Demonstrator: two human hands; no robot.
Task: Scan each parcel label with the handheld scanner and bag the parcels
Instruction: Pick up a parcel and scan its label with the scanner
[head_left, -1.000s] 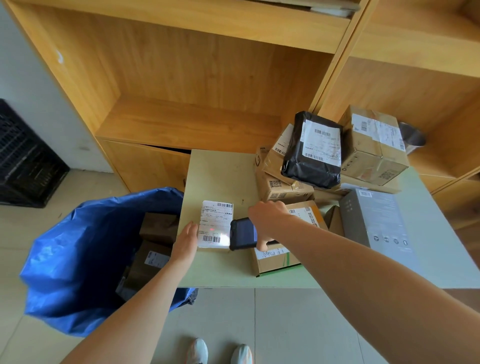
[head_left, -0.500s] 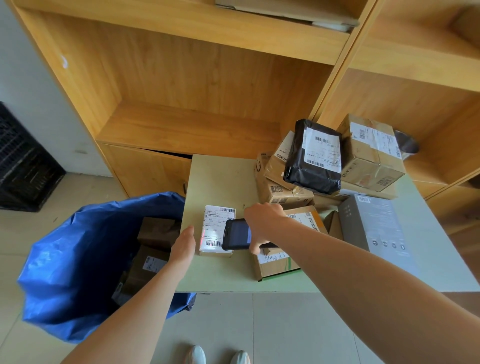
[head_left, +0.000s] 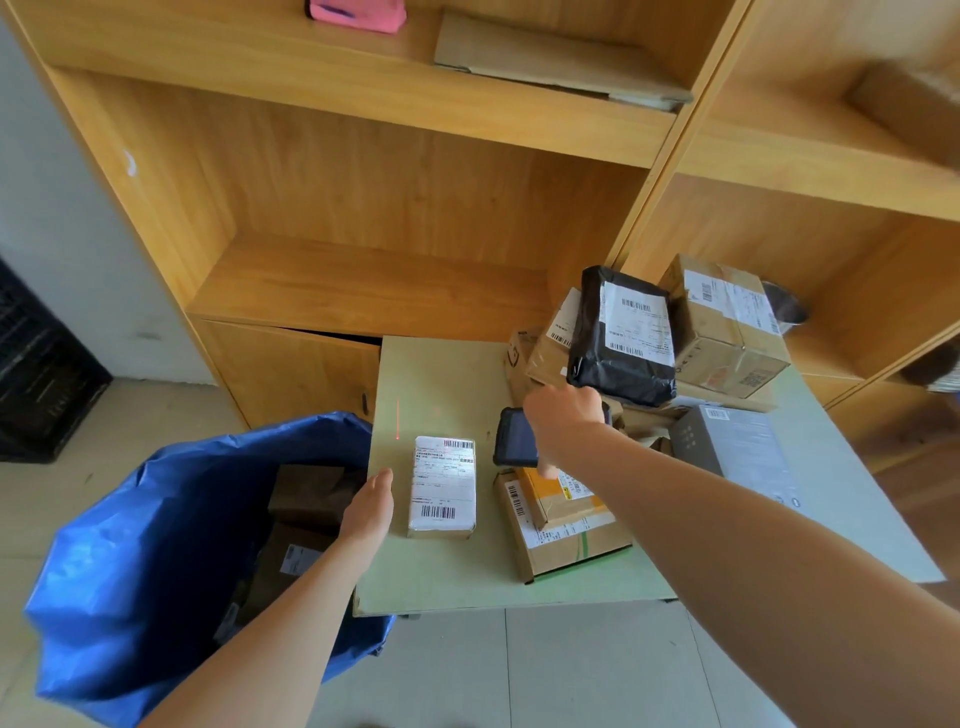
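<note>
A small parcel with a white label (head_left: 442, 486) lies flat on the pale green table (head_left: 441, 379). My left hand (head_left: 370, 506) rests flat on the table just left of it, fingers together, holding nothing. My right hand (head_left: 566, 423) grips the black handheld scanner (head_left: 515, 436) just right of and above the parcel. A thin red scan line (head_left: 398, 420) falls on the bare table beyond the parcel's far left corner. The blue bag (head_left: 156, 545) stands open at the left with several brown parcels inside.
Several parcels are piled at the table's back right: a black mailer (head_left: 623, 332), a brown box (head_left: 727, 325), a grey box (head_left: 737, 452). Two flat cartons (head_left: 561, 525) lie near the front. Wooden shelves (head_left: 363, 291) stand behind. A black crate (head_left: 41, 374) sits far left.
The scanner has lifted up and to the right, away from the label. The parcel now lies flat and my left hand has come off its edge. The camera has tilted up.
</note>
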